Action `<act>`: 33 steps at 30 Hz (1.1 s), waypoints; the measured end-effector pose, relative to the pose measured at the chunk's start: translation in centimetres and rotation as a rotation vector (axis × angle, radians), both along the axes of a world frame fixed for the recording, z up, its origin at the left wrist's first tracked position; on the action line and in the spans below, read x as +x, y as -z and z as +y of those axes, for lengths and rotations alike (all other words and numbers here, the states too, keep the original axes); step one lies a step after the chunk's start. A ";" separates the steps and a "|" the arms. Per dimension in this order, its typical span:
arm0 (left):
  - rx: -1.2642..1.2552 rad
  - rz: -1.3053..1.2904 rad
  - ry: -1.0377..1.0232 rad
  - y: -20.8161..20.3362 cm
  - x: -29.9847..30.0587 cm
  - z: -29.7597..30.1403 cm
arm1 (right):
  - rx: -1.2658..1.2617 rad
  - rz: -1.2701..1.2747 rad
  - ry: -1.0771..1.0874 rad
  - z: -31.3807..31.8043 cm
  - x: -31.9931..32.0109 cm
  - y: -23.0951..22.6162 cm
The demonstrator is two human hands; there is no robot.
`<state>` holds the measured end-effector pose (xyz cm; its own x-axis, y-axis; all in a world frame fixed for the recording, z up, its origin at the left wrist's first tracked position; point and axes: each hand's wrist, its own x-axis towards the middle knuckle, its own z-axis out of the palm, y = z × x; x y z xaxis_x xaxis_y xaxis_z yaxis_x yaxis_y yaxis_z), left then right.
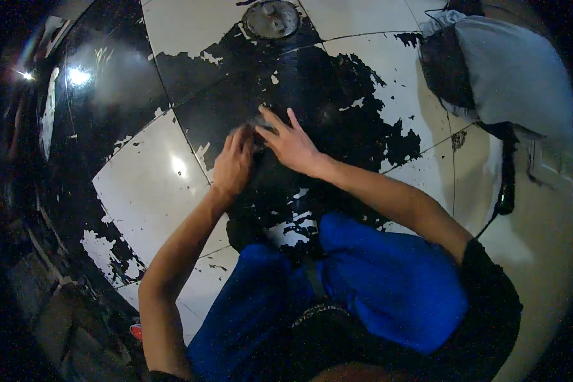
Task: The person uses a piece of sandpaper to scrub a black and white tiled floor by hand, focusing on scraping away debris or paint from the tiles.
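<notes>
My left hand [233, 164] and my right hand [293, 145] meet in front of me, low over the dark floor. A small greyish blurred thing [258, 121] shows between their fingertips; its kind cannot be made out. The left fingers are bent together toward it, their tips smeared by motion. On the right, thumb and forefinger reach around the grey thing from the other side, while another finger sticks up apart from them. Dark, worn floor [312, 95] lies beneath both hands.
A round metal cover [271, 19] is set in the floor ahead. At the right stands a grey cloth-covered object [512, 70] with dark parts. Pale tiles [153, 165] show through the black patches. My blue-clad knees [388, 274] are bent close below my arms.
</notes>
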<state>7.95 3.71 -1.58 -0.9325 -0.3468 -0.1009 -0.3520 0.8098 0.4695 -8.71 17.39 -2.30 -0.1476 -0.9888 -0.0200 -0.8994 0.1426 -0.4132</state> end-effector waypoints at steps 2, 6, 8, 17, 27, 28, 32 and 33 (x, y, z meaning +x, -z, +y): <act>-0.061 -0.035 0.101 0.2 2.2 2.1 | 0.048 -0.079 -0.002 2.0 1.3 -0.6; -0.145 0.027 0.284 0.8 5.8 5.1 | 0.061 -0.186 -0.059 5.9 3.4 -0.6; 0.008 0.004 0.168 0.3 5.8 5.8 | 0.057 -0.103 -0.081 6.5 3.6 0.2; -0.037 -0.062 0.106 -1.3 2.0 1.8 | 0.125 0.082 -0.145 1.2 1.1 -1.9; -0.104 0.152 0.051 0.2 -2.1 -4.0 | 0.006 0.101 -0.066 -3.7 -2.5 0.0; -0.083 0.131 0.047 -0.4 -3.0 -4.5 | 0.035 0.085 -0.064 -3.9 -3.1 -0.3; -0.126 0.011 0.037 -0.8 -6.1 -5.0 | -0.044 0.194 0.011 -3.2 -3.6 1.2; -0.127 -0.001 0.055 -0.8 -6.7 -4.9 | -0.040 0.193 0.029 -3.0 -4.0 1.3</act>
